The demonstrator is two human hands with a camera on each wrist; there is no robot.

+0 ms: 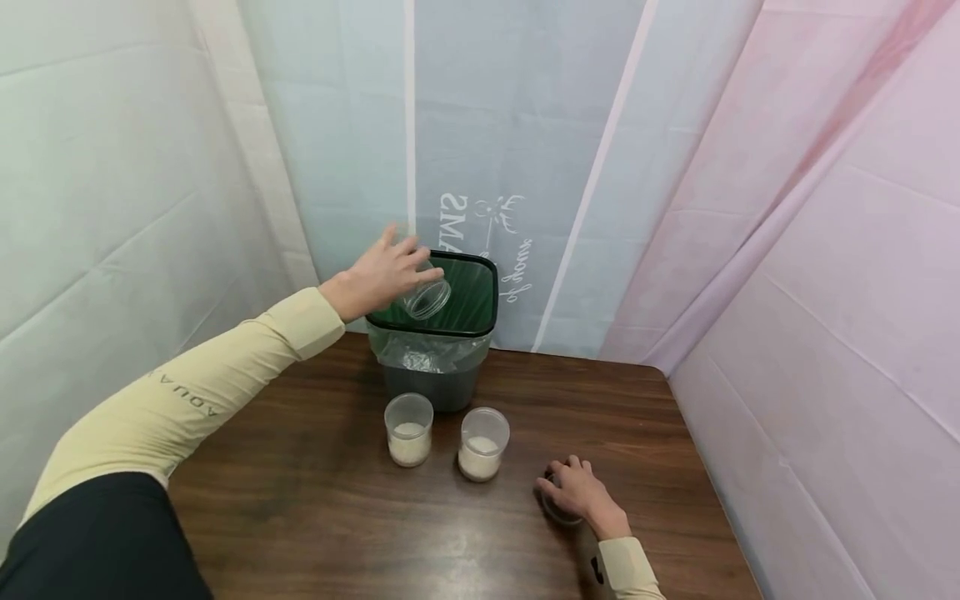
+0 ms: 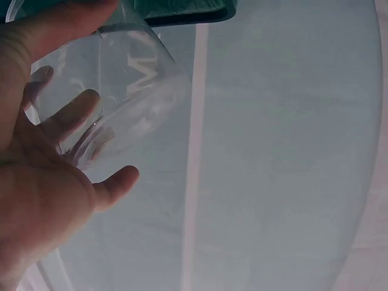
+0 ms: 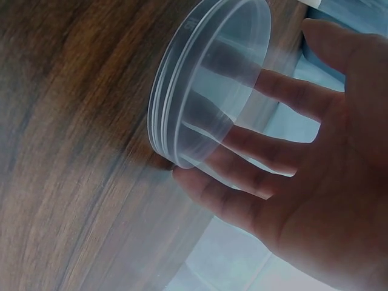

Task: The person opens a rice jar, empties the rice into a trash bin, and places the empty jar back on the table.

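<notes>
My left hand [image 1: 381, 271] grips a clear plastic jar [image 1: 427, 300] over the bin, tilted with its mouth toward the bin's opening. In the left wrist view, thumb and fingers lie around the see-through jar [image 2: 148, 76], and no contents show in it. A dark grey bin [image 1: 435, 390] with a black rim and a plastic liner stands at the back of the table. My right hand [image 1: 579, 492] rests loosely over a small stack of clear round lids [image 3: 167, 103] on the tabletop. Through the top lid, its spread fingers show, barely bent.
Two clear jars, a left one [image 1: 409, 446] and a right one [image 1: 480, 460], stand in front of the bin, each partly filled with white grains. The wooden table [image 1: 360, 533] is bounded by hanging cloth [image 1: 525, 125] at the back and sides.
</notes>
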